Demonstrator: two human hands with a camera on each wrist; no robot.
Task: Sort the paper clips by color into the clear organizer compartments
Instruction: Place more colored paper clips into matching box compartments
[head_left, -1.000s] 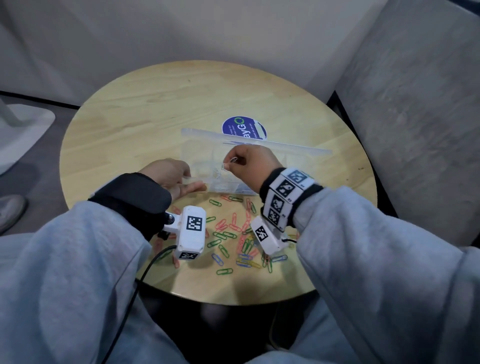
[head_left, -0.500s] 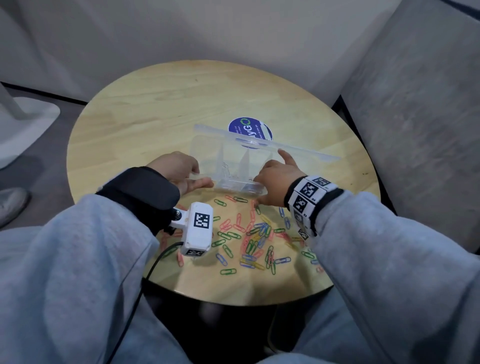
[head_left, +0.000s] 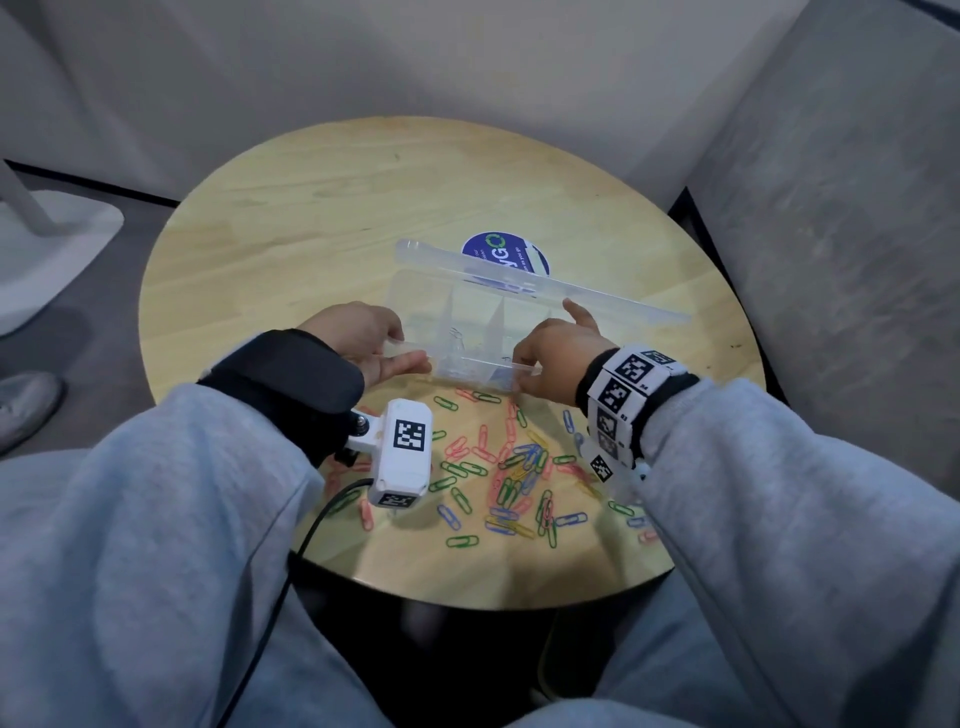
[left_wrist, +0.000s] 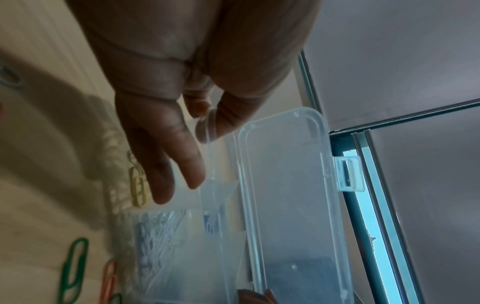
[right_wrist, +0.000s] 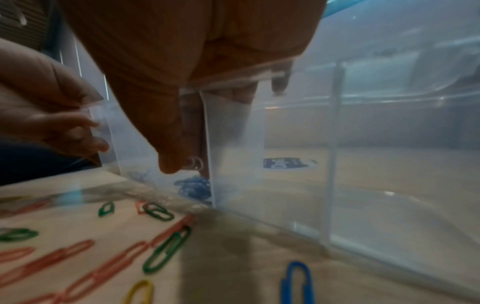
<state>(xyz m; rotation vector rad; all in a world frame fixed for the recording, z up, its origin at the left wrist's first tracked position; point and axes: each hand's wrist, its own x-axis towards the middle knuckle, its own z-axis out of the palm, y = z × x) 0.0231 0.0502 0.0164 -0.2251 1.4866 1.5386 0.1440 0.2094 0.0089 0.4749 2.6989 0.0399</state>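
A clear organizer (head_left: 470, 317) with its lid (head_left: 545, 283) swung open is shown on a round wooden table (head_left: 322, 208), held at both near corners. The left hand (head_left: 358, 338) is seen gripping the left end of the front wall — thumb curled over the rim, two fingers (left_wrist: 166, 164) extended along the outside. The right hand (head_left: 553, 353) is clamped on the front wall toward the right, with its index finger raised toward the lid and the thumb pressed against the outer face. Through the wall, blue paper clips (right_wrist: 194, 187) are visible in one compartment; pale clips (left_wrist: 158, 228) lie in the adjoining one, though their colour cannot be told. The unsorted paper clips (head_left: 514, 467) — red, green, blue and yellow — are scattered on the table just in front of the organizer, between the two wrists. A blue round sticker (head_left: 506, 254) is fixed to the table behind the lid.
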